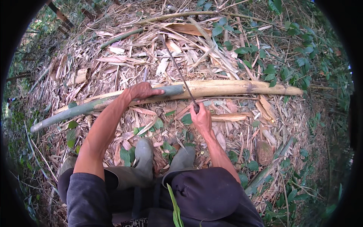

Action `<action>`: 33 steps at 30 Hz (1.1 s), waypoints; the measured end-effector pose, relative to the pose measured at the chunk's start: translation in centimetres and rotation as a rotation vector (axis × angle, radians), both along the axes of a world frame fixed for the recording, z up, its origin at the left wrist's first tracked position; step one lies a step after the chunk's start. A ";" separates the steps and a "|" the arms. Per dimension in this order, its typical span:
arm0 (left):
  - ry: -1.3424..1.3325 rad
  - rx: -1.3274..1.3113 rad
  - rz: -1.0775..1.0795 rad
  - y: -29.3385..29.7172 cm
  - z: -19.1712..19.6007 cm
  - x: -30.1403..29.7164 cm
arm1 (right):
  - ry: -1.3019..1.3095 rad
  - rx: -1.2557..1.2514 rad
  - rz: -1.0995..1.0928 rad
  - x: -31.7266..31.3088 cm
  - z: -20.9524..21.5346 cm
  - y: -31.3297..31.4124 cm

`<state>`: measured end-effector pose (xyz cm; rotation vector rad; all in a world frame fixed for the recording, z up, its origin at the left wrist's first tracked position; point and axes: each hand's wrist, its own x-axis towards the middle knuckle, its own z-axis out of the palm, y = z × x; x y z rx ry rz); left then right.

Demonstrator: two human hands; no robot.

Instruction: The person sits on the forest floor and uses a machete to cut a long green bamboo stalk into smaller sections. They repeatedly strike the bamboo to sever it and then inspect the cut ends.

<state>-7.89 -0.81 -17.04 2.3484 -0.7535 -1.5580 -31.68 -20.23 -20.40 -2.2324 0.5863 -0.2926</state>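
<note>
My left hand (pixel 141 92) is wrapped round a green bamboo pole (pixel 87 107), a little way in from its cut right end. The pole slants down to the left and lies against a long, pale yellow pole (pixel 234 87) on the ground. In my right hand (pixel 201 118) is the dark handle of a machete. Its long thin blade (pixel 176 64), seen nearly edge-on, points away and slightly left. The blade passes close by the cut end of the green bamboo; whether they touch I cannot tell.
Dry husks and shavings (pixel 117 64) cover the ground. My rubber boots (pixel 144 153) stand just this side of the poles. A split pale piece (pixel 228 117) lies near my right hand, a brown stone-like lump (pixel 264 152) farther right. Leafy vines (pixel 272 72) grow at the right.
</note>
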 end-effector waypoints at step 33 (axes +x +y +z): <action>-0.376 -0.010 -0.041 0.1 -0.3 -2.6 | 0.320 0.150 -0.082 -2.7 -2.9 -0.7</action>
